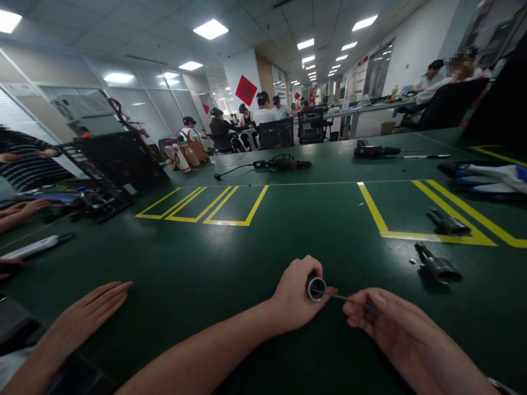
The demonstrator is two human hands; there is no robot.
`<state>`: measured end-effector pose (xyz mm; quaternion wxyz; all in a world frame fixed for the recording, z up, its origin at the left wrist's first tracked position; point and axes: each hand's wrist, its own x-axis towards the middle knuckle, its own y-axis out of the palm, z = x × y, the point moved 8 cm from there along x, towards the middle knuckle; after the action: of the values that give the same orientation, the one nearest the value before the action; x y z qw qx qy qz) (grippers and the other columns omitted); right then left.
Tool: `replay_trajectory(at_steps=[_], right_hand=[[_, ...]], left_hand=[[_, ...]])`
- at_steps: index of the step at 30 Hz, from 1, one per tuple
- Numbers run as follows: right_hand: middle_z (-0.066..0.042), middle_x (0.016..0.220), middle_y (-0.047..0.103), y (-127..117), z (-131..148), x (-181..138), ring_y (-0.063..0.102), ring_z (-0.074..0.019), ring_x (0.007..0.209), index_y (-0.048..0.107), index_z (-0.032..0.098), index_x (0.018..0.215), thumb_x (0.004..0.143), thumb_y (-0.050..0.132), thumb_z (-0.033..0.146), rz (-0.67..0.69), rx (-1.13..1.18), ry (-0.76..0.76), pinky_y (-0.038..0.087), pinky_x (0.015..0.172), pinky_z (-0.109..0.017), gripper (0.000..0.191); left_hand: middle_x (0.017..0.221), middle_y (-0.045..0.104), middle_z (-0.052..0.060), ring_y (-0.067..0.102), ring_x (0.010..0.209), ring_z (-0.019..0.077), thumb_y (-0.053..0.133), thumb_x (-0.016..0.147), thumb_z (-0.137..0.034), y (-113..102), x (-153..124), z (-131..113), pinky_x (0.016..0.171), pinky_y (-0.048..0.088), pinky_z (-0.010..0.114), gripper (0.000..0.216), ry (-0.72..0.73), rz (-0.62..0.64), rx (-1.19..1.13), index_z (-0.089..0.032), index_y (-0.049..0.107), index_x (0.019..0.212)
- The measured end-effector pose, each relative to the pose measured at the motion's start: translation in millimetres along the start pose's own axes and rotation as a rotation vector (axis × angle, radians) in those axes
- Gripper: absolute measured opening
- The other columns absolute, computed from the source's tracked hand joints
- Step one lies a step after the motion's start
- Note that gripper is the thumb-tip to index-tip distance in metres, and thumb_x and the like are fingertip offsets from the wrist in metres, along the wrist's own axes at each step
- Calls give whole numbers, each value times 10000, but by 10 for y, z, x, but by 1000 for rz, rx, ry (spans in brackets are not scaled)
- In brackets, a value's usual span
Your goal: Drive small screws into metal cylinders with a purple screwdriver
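My left hand [294, 293] is closed around a dark cylindrical part with a bright metal rim [316, 288], its round opening turned toward me. Between the fingers of my right hand [395, 323] is a thin metal rod [340, 297], whose far end reaches into that opening. The handle end is mostly hidden by my fingers, so its exact kind does not show. To the right lie two similar dark metal housings, a nearer one [442, 269] and a farther one [453, 225]. Beside the nearer one sits a small ring [412, 261].
Yellow tape [226, 223] marks boxes on the green table [197, 269]. A power screwdriver [376, 151], a cabled tool [284, 163] and gloves [494, 178] lie farther back. At the left rest another person's hand [88, 312] and a white tool [33, 248]. People sit beyond.
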<state>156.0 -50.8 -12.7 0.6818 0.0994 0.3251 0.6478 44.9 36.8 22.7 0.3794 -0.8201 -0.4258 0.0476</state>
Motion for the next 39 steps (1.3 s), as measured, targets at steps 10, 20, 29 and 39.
replay_trajectory(at_steps=[10, 20, 29, 39], right_hand=[[-38, 970, 678, -106, 223, -140, 577, -253, 992, 716, 273, 854, 839, 539, 478, -117, -728, -276, 478, 825, -300, 271], [-47, 819, 677, -42, 254, -96, 600, -246, 860, 704, 231, 731, 829, 538, 463, -101, -684, -211, 463, 773, -316, 302], [-63, 860, 698, -45, -14, 17, 607, -204, 841, 729, 183, 807, 817, 604, 376, -33, 6, 18, 477, 821, -332, 230], [-51, 866, 683, -137, 136, -66, 584, -251, 914, 715, 233, 799, 778, 599, 514, -134, -438, -150, 449, 824, -336, 304]], left_hand=[[797, 591, 2, 527, 734, 131, 664, 750, -291, 71, 0, -142, 712, 374, 272, 182, 157, 144, 71, -173, 528, 776], [757, 575, -4, 524, 723, 132, 601, 781, -242, 164, 1, -207, 696, 350, 267, 109, 232, 253, 121, -174, 517, 763], [733, 560, 6, 506, 707, 138, 590, 767, -222, 81, 13, -161, 692, 367, 275, 111, 189, 133, 29, -177, 495, 731], [761, 556, -11, 508, 729, 129, 611, 770, -203, 54, 10, -153, 704, 351, 266, 125, 159, 130, 51, -177, 491, 747]])
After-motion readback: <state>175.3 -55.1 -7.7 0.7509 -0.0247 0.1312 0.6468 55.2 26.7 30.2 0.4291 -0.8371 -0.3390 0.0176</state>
